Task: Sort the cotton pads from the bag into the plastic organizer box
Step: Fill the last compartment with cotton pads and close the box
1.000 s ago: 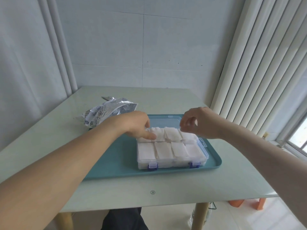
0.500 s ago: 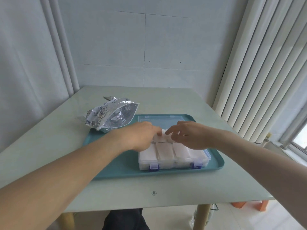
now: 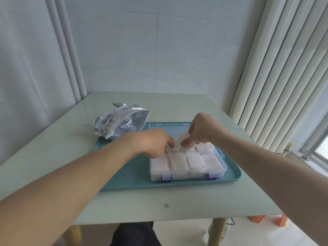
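R hand (image 3: 200, 129): centre-right of frame, over back row of the box; fingers curled down, pinching a white cotton pad (image 3: 183, 137) by its top edge, pad lifted & tilted, lower end at the back compartments.
L hand (image 3: 156, 142): just left of centre, fingers bent, tips pressing on pads at back-left compartment of the box; can't tell if it pinches anything, tips partly hidden by own knuckles. Nearly touching R hand.
Organizer box (image 3: 221, 157): clear plastic, rectangular, lid flipped open behind it, two blue latches on front wall. Sits in centre of frame on the tray.
Pads in box (image 3: 195, 159): front row of four compartments, each w/ a stack of white square pads, soft matte look, filled to about rim level. Back row mostly hidden by both hands.
Tray (image 3: 134, 176): teal, flat, rounded corners, low rim; carries the box, L forearm crosses over its left part.
Bag (image 3: 122, 121): silver foil pouch, crinkled, mouth open toward the right, lying at upper left of tray, partly on its back-left corner.
Surface (image 3: 177, 197): pale green, glossy, small round mark near front edge.
Around: white tiled wall behind, vertical blinds (image 3: 284, 77) at right, window at far right edge; orange objects on the floor lower right.
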`<state>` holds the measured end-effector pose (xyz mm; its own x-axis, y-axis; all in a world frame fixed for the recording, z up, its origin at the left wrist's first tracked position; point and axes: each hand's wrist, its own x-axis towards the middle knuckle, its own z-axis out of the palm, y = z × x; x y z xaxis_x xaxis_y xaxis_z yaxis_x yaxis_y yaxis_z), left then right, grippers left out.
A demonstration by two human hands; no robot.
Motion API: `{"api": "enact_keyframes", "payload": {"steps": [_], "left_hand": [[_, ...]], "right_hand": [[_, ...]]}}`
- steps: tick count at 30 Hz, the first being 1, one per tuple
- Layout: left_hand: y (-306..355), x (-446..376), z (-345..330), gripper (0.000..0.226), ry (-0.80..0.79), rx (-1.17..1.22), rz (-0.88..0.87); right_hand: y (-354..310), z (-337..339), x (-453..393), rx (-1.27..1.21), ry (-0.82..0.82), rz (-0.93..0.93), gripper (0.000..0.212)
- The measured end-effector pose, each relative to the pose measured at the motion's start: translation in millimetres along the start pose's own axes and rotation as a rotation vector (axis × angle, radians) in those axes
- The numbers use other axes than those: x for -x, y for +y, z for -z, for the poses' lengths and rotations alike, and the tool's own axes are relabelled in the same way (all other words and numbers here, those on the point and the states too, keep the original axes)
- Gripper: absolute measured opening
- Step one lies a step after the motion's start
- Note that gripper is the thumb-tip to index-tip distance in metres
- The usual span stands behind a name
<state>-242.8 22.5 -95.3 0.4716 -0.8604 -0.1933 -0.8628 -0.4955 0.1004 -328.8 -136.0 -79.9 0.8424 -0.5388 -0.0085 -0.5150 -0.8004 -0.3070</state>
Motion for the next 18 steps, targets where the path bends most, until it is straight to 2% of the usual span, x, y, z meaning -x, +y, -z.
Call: {"api": "enact_keyframes", "payload": {"steps": [7,10,15,18], "left_hand": [[-0.8,0.2,2.2,0.043,-0.020,0.035,-0.003],[-0.1,-0.4,3.8,0.042,-0.036,0.028,0.000],[3.8,3.3,8.0,0.041,-0.057,0.017,0.004],[5.0,4.5,11.1,0.040,-0.066,0.003,0.002]], "right_hand": [[2.3,-6.7,-2.2,0.008,0.094,-0.007,0.036],[0.8,-11.3,-0.9,0.022,0.056,-0.020,0.036],[7.2,-1.8,1.8,-0.083,0.036,-0.040,0.026],[12.8,9.3,8.5,-0.349,-0.039,-0.091,0.027]]}}
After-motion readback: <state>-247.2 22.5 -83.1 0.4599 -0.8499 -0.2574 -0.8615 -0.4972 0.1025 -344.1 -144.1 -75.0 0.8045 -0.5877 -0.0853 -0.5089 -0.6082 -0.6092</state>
